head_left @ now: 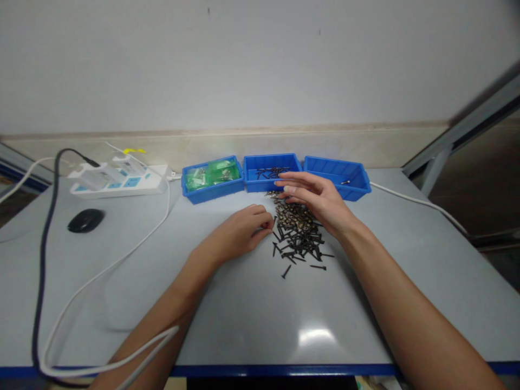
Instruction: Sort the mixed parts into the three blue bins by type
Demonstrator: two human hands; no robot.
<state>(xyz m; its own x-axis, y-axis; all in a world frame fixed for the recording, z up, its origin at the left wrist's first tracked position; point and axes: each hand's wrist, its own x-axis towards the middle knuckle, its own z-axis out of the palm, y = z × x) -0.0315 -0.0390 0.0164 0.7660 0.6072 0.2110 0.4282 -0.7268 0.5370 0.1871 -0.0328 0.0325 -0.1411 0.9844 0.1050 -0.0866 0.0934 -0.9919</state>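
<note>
A mixed pile of small fasteners lies on the table: black screws (303,241) at the near side and brass-coloured small screws or similar hardware (294,215) at the far side. My left hand (247,227) rests at the pile's left edge, thumb and fingers curled together; what they hold, if anything, is hidden. Over the far part of the pile hovers my right hand (320,197), fingers stretched out and apart from the thumb, nothing visible in it. Just beyond its fingertips stands the middle blue bin (272,186), holding several black screws.
Left of it, a blue bin (213,195) contains green-tinted packets (213,173). The right blue bin (357,194) has one small shiny piece. A white power strip (142,184), black mouse (86,220) and cables lie at left; a white cable (154,338) crosses my left forearm.
</note>
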